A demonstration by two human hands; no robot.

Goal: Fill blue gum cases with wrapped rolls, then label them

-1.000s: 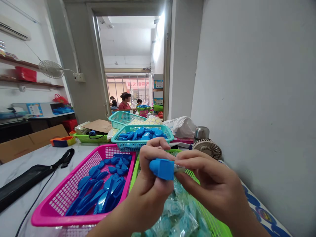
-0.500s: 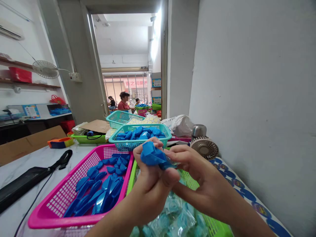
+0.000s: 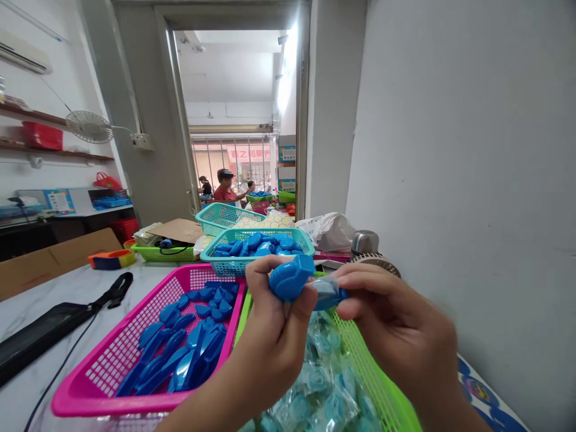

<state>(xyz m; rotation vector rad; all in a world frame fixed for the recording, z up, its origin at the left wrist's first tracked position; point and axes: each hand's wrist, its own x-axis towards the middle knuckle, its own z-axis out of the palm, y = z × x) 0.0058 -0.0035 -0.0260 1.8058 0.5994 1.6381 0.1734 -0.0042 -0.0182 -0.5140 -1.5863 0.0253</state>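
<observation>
My left hand (image 3: pixel 279 324) is closed round a blue plastic piece (image 3: pixel 290 279), its rounded end facing up. My right hand (image 3: pixel 396 318) pinches the far end of the same blue object, where some clear film shows. Both hands are above a green basket (image 3: pixel 387 384) that holds several clear-wrapped teal items (image 3: pixel 315 384). To the left is a pink basket (image 3: pixel 85 390) with loose blue pieces (image 3: pixel 198 342).
A teal basket (image 3: pixel 256 267) of blue pieces stands behind the hands. A steel container (image 3: pixel 364 242) and a small fan (image 3: pixel 382 262) are at the right. A black pouch (image 3: pixel 49 330) lies at the left. People are visible through the doorway.
My right hand has moved right, away from my left hand. The blue piece has turned and shows more of its smooth side. A person beyond the doorway has raised an arm.
</observation>
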